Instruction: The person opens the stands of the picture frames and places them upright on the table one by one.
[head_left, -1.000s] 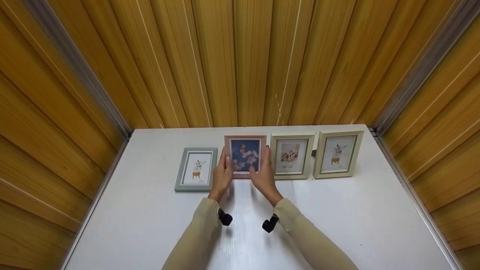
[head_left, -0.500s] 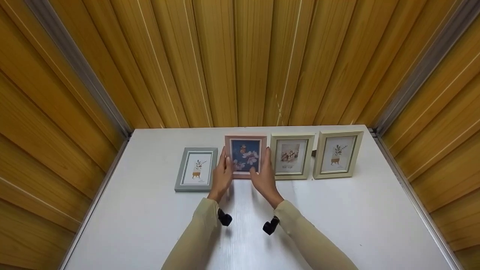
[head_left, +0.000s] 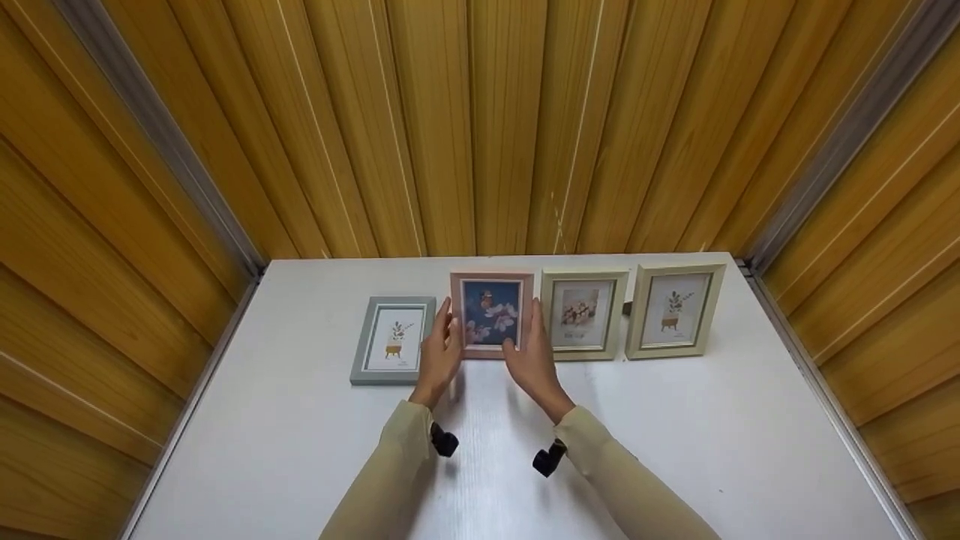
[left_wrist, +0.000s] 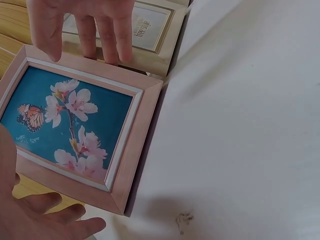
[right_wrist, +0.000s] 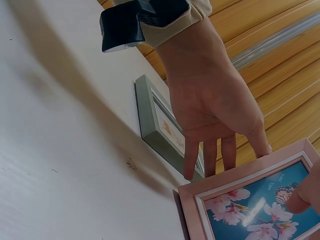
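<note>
A pink photo frame (head_left: 491, 311) with a butterfly and blossom picture stands tilted back on the white table. Beside its left edge is my left hand (head_left: 440, 358), fingers straight and thumb at the edge. On the other side my right hand (head_left: 532, 367) has straight fingers along the right edge, its thumb in front of the lower right corner. In the left wrist view, the left fingers (left_wrist: 75, 227) spread loosely just off the frame. In the right wrist view, the left hand's fingers point down between the pink frame and a green frame (right_wrist: 150, 115).
A green frame (head_left: 361, 341) lies tilted low on the left. Two cream frames stand on the right: one with a basket-like picture (head_left: 585, 352), one with a potted plant picture (head_left: 677, 349). Wooden panel walls (head_left: 495, 127) enclose the white table (head_left: 262, 450).
My left hand has drawn slightly left, away from the pink frame's edge. My right hand has shifted slightly down and right. The frames appear to stay in place.
</note>
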